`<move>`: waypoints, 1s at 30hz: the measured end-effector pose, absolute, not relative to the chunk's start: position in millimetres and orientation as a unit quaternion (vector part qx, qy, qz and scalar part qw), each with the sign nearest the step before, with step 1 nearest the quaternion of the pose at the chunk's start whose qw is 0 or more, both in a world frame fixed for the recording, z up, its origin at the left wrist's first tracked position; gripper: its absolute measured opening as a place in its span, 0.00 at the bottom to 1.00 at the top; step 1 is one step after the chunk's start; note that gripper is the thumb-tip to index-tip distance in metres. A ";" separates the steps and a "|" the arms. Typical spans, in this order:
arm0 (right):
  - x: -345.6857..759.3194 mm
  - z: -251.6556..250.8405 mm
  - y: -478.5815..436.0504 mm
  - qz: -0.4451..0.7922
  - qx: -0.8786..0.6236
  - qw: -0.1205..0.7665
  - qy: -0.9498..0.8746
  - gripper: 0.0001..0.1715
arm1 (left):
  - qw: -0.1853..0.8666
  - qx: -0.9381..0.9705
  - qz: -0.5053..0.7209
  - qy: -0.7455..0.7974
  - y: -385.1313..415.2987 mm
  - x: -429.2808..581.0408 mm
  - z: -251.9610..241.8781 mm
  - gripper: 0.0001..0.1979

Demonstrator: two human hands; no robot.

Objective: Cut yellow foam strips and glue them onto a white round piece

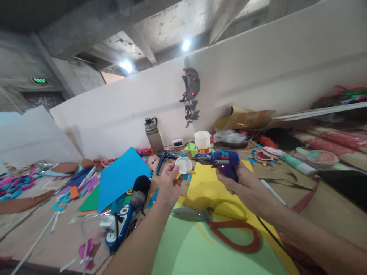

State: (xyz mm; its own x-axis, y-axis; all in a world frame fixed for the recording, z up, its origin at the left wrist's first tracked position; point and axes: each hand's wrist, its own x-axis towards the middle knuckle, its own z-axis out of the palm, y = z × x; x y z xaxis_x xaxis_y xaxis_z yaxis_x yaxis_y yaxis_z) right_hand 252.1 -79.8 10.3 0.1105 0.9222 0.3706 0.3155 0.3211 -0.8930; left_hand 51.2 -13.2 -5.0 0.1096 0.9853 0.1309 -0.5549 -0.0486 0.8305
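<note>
My left hand [169, 183] is closed around a small white paper cup [183, 165], held up above the table with its round bottom facing me. My right hand [243, 183] grips a blue hot glue gun [220, 160] with a red light on its side. The gun's nozzle points left and sits right beside the cup. Both hands hover over a yellow paper sheet [206, 187]. Large scissors with yellow and red handles [229, 221] lie under my forearms on a light green sheet [195, 248].
A blue sheet [120, 177], dark and grey yarn balls [140, 191], a blue-and-white tool [119, 227], paper scraps, a water bottle [153, 135], stacked paper cups [202, 141], blue pliers [164, 158] and a metal bowl [232, 139] crowd the table. White boards stand behind it.
</note>
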 end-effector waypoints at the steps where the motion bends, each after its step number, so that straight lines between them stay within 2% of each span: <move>1: 252.1 10.5 -80.1 0.287 -0.513 0.537 -0.605 0.16 | 0.633 0.393 0.608 0.274 -13.1 51.1 -5.1 0.14; 12: 252.5 7.5 -78.2 0.334 -0.506 0.527 -0.595 0.19 | 0.635 0.388 0.608 0.276 -13.0 51.1 -5.3 0.15; 30: 251.6 6.2 -78.5 0.338 -0.503 0.530 -0.593 0.19 | 0.638 0.388 0.608 0.270 -12.7 51.5 -5.7 0.14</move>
State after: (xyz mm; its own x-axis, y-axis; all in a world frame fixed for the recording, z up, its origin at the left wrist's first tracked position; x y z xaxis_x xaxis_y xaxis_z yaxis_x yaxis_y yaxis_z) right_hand 251.6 -78.5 6.2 0.0669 0.9552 0.2884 0.2384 0.2654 -0.9342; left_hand 51.5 -12.7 -5.7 0.1148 0.9852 0.1271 -0.5653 -0.0404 0.8239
